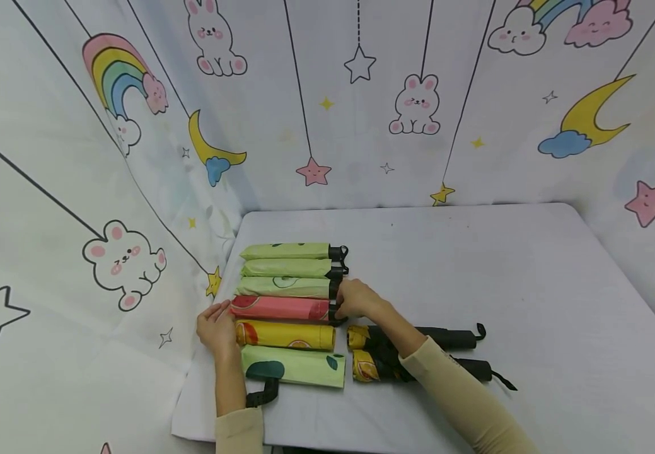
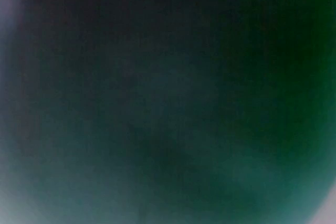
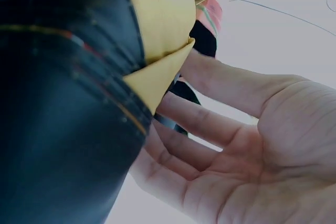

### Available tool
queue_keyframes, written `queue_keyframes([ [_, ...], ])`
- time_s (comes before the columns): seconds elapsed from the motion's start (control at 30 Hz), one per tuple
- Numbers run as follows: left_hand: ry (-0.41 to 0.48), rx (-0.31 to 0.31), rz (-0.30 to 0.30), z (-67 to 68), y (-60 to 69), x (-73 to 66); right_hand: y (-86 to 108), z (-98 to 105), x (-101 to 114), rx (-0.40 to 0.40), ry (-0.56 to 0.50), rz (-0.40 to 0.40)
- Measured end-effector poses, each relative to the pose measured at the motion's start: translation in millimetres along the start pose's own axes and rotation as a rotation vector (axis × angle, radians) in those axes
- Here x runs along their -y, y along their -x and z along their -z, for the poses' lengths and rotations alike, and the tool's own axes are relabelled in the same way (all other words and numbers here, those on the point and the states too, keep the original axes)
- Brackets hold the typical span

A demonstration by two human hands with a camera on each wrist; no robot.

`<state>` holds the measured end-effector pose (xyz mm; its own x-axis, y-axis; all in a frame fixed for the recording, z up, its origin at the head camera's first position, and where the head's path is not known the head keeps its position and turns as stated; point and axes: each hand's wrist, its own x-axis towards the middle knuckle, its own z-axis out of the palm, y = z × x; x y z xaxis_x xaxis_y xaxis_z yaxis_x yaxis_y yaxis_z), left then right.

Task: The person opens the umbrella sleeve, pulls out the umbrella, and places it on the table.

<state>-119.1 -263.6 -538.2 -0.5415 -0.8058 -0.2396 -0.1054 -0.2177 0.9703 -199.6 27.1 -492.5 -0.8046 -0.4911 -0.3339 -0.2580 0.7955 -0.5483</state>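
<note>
Pinches black handle [image 1: 333, 311] within right grip [image 1: 357, 299]; touches opposite end of red umbrella [image 1: 282, 308] with left grip [image 1: 217, 326], loosely extended, just beside yellow umbrella [image 1: 282, 335].

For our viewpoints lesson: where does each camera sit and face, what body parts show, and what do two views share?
Head: on the head, facing forward and down at folded umbrellas on a table; left hand, right hand and sleeves show.
Left wrist: on that wrist, toward the hand's work; too dark to tell what shows.
Right wrist: on that wrist, facing palm and fingers, a black-and-yellow umbrella nearby.
Shared: head and right wrist both show the right hand.
</note>
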Motion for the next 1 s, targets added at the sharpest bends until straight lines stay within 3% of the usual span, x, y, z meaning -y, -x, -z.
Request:
queue_keyframes([
  [0.17,0.005,-0.004,-0.001,0.8,-0.6,1.1,0.7,-0.3,-0.8,0.029,0.001,-0.005],
  [0.57,0.036,0.018,0.023,2.6,-0.9,0.2,3.0,3.8,-10.3,0.031,-0.083,0.1],
  [0.73,0.031,0.013,0.032,3.0,-1.6,-0.2,3.7,3.9,-11.6,0.002,-0.193,0.104],
  [1.0,0.063,0.007,0.025,3.6,-3.8,2.2,7.9,4.4,-10.1,-0.019,-0.466,0.106],
])
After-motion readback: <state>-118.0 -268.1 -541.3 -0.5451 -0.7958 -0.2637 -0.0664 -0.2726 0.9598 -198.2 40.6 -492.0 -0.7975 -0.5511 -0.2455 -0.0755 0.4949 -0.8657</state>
